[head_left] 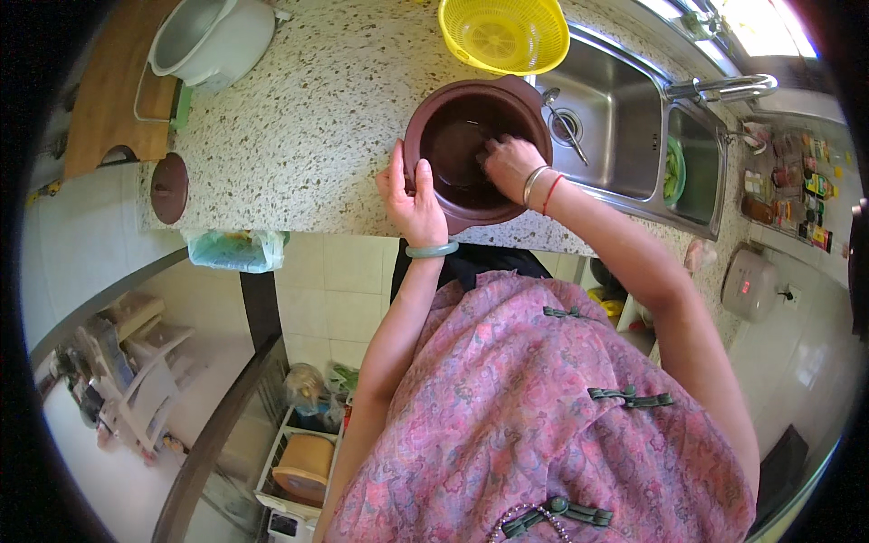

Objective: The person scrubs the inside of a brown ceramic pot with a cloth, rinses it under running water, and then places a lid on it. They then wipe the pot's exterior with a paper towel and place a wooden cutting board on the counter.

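A brown clay pot (529, 89) sits near the front edge of the speckled counter, tilted slightly toward me. My left hand (418, 201) grips its left side, thumb over the rim and fingers along the outer wall. Inside the pot is my right hand (512, 168), its fingers curled together near the inner bottom. Whatever those fingertips hold, if anything, is lost against the dark interior. The bottom of the pot looks wet and shiny.
A yellow colander (503, 36) stands just beyond the pot. To the right, a ladle (567, 128) lies in the steel sink (625, 118); the smaller basin holds a green bowl (674, 170) with greens. A brown lid (169, 188) and white pot (222, 45) are left.
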{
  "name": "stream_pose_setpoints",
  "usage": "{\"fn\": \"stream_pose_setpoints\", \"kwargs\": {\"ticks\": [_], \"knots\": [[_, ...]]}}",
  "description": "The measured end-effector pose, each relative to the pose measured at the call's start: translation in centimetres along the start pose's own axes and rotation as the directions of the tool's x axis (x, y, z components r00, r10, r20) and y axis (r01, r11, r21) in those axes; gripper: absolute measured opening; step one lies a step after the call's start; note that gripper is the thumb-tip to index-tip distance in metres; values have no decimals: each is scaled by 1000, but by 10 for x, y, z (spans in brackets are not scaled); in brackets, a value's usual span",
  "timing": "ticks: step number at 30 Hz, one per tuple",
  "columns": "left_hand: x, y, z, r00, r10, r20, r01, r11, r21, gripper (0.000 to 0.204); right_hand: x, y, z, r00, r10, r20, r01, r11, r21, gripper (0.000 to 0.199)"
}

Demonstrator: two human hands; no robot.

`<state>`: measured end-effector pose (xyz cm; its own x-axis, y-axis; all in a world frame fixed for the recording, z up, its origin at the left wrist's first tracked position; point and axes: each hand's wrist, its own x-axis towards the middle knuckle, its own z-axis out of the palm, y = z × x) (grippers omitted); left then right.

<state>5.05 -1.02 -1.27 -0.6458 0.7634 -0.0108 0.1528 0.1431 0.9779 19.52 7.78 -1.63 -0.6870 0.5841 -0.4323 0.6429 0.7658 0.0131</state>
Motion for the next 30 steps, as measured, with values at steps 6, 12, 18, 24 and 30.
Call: {"fn": "stream_pose_setpoints", "kwargs": {"ticks": [6, 12, 18, 24, 30], "knots": [[2, -1, 0, 1000, 8, -19, -8, 1000, 11, 39, 6, -43, -17, 992, 111, 53, -121, 802, 585, 25], [1, -3, 1, 1000, 30, -8, -30, 1000, -3, 39, -60, -55, -41, 913, 154, -377, 161, 713, 682, 20], [0, -8, -2, 1000, 29, 5, -29, 999, 35, 40, -98, -5, -35, 841, 62, -538, 164, 918, 362, 27], [2, -4, -1, 998, 60, 16, -60, 998, 26, 40, -70, 45, -33, 566, 355, -744, -114, 927, 357, 24], [2, -10, -1, 995, 101, -27, -99, 993, 70, 35, 2, 31, -49, 479, 361, -800, -61, 923, 380, 18]]}}
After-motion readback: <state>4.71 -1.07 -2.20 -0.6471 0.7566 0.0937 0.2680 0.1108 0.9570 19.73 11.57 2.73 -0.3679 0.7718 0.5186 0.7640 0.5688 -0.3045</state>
